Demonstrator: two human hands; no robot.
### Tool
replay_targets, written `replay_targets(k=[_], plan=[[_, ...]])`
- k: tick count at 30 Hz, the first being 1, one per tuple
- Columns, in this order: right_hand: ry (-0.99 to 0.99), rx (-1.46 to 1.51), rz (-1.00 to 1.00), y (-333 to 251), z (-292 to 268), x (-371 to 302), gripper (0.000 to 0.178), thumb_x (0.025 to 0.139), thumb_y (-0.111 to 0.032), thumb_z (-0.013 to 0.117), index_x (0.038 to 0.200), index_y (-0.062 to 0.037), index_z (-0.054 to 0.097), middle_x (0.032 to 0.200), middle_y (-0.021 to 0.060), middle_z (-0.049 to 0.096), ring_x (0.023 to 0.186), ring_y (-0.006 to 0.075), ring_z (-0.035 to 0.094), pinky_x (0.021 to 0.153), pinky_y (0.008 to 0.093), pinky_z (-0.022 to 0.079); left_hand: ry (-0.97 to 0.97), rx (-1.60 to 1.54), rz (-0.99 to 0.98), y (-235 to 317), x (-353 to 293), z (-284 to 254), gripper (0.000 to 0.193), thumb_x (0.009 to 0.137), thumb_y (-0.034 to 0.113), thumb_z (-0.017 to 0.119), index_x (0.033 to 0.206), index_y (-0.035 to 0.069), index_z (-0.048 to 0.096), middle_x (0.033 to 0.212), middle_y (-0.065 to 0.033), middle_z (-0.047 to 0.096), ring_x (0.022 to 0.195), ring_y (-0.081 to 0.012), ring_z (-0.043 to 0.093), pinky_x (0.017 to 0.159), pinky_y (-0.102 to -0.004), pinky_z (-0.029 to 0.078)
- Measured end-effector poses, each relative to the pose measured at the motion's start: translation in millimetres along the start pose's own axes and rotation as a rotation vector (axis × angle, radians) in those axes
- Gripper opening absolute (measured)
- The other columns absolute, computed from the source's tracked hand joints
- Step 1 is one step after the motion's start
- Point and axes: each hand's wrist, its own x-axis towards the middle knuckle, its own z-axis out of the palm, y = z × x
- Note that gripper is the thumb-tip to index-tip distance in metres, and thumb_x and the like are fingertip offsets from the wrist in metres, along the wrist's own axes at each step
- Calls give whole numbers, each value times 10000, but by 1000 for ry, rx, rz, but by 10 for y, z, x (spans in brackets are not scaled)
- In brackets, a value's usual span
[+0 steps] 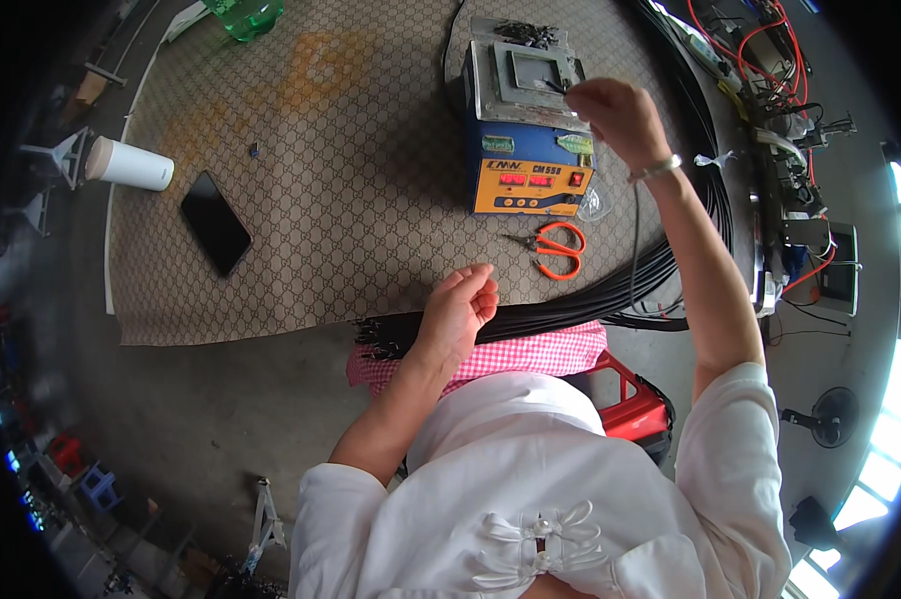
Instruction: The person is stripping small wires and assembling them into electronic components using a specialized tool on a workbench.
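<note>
My right hand (618, 118) reaches over the top of a blue and orange solder pot (490, 187), its fingers closed on a thin black cable (637, 225). The cable's dark end points into the square metal basin (535, 75) on top, and its length hangs down below my wrist. My left hand (457, 311) hovers by the table's front edge with fingers curled in, and nothing shows in it. Orange-handled snips (558, 251) lie in front of the pot. A bundle of black cables (550, 317) runs along the front edge, its cut ends near my left wrist.
On the left of the patterned tabletop (331, 220) lie a black phone (216, 224) and a white tumbler (131, 164). A green bottle (244, 15) is at the far edge. Small dark pieces (526, 35) are heaped behind the basin. More black cables line the right side.
</note>
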Motion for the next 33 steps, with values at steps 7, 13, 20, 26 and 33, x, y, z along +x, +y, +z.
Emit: replay_targets(k=[7, 13, 20, 26, 33], plan=[[-304, 872, 311, -319, 118, -832, 165, 815, -122, 603, 876, 25, 562, 635, 38, 567, 506, 90, 554, 426, 186, 440, -166, 194, 428, 215, -177, 414, 198, 865, 167, 536, 1013, 39, 560, 848, -4, 585, 764, -59, 512, 708, -204, 399], [-305, 1025, 301, -494, 238, -1291, 131, 808, -93, 611, 854, 16, 557, 651, 34, 562, 515, 82, 543, 451, 188, 430, -206, 162, 557, 311, -310, 657, 160, 871, 159, 524, 996, 69, 569, 885, 7, 597, 789, -50, 519, 723, -210, 395], [-248, 1024, 258, -552, 330, -1574, 114, 800, -83, 622, 843, 5, 564, 688, 21, 572, 534, 57, 543, 453, 177, 444, -255, 95, 547, 250, -449, 712, 143, 844, 156, 557, 929, 41, 577, 871, -44, 606, 785, -102, 560, 750, -263, 428], [-279, 1035, 140, -463, 432, -1697, 144, 820, -125, 607, 853, 9, 568, 716, 14, 577, 600, 57, 544, 530, 184, 463, -209, 40, 505, 186, -504, 662, 144, 841, 150, 564, 908, 23, 576, 811, -52, 587, 707, -87, 539, 712, -230, 436], [-21, 150, -150, 171, 533, -1658, 141, 706, -3, 584, 844, -21, 601, 802, 122, 571, 742, 255, 568, 692, 324, 465, -257, 19, 448, 185, -565, 524, 141, 848, 120, 535, 944, 24, 569, 802, -53, 588, 712, -131, 556, 678, -255, 452]])
